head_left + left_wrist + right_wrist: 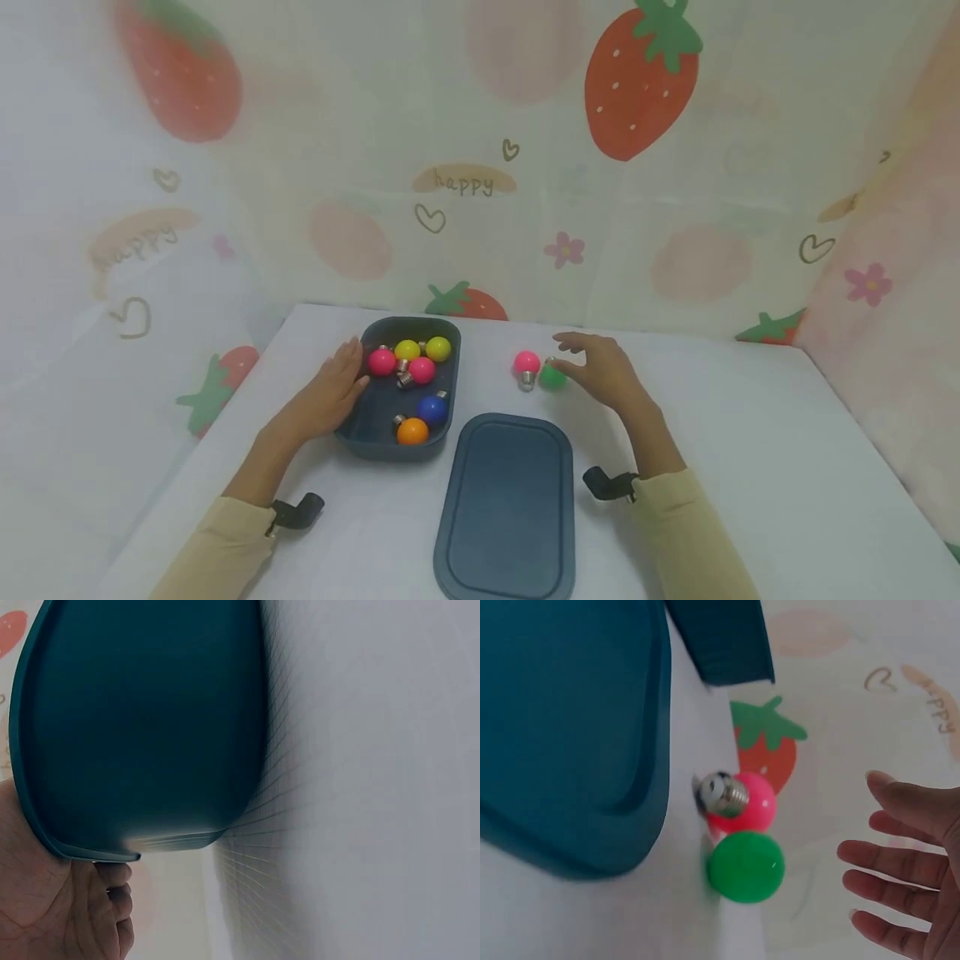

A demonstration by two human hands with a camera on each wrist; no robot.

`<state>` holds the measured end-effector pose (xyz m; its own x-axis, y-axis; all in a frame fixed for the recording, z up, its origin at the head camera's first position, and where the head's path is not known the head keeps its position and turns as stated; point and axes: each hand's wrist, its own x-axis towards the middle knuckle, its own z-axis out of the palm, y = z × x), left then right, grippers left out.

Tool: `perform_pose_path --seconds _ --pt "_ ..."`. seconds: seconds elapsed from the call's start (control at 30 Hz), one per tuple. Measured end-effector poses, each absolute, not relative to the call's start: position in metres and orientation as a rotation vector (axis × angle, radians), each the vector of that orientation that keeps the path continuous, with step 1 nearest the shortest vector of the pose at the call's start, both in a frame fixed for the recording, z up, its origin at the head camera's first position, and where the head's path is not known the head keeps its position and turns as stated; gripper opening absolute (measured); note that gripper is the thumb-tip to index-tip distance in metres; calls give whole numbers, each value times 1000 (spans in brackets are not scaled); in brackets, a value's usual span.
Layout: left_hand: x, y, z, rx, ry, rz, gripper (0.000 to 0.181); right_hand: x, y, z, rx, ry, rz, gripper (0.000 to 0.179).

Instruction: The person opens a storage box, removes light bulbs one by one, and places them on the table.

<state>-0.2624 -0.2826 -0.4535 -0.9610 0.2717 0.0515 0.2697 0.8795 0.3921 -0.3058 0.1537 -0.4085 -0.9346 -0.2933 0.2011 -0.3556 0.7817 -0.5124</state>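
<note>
A dark blue-grey plastic box (375,450) stands on the left of the table with several small coloured light bulbs in it, among them a blue bulb (431,409) and an orange bulb (412,432). My left hand (333,392) rests against the box's left rim, its fingers straight. Right of the box, a pink bulb (527,363) and a green bulb (553,377) lie side by side on the table. Over the green bulb hovers my right hand (603,367), fingers spread and apart from both bulbs in the right wrist view, holding nothing.
The box's flat lid (510,508) lies on the white table (750,467) in front of the loose bulbs. Behind the table hangs a cloth (480,250) printed with strawberries, and more cloth hangs at both sides. Each wrist wears a small black camera (300,511).
</note>
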Motion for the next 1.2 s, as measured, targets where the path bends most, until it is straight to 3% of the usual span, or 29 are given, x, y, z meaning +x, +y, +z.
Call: perform_pose_path --seconds 0.67,1.2 --pt "-258 -279 -448 440 3067 629 69 -293 69 -347 969 -2780 616 45" --pt "-263 -284 -452 432 3048 632 69 -314 16 -342 1205 -2789 359 45"
